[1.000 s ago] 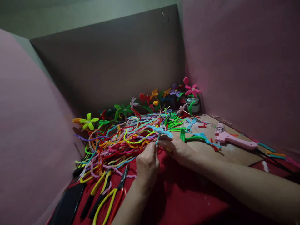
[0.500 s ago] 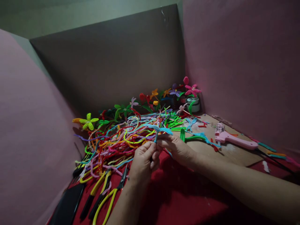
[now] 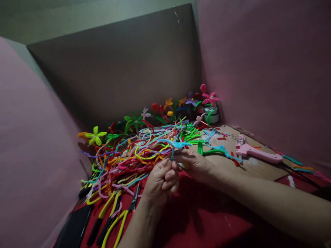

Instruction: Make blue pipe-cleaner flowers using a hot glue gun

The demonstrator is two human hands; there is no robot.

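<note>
Pink panels wall me in on both sides, with a dark panel across the back. Under my forearms spreads red cloth. The heap of fuzzy stems, in every bright colour, covers the middle, and a row of fuzzy flowers lines up behind it. To the right lies a brown board. Nearer me, left of my wrist, are a yellow-and-black tool and yellow-handled scissors; the pink glue gun rests on the board. My left hand is curled, thumb and finger pinching the stalk of a light-blue fuzzy piece, held up in front of the heap with its petals spread. My right hand has its fingertips bent in against that stalk; whether they grip it I cannot tell. Smallest are red snippets beside the glue gun's nozzle.
</note>
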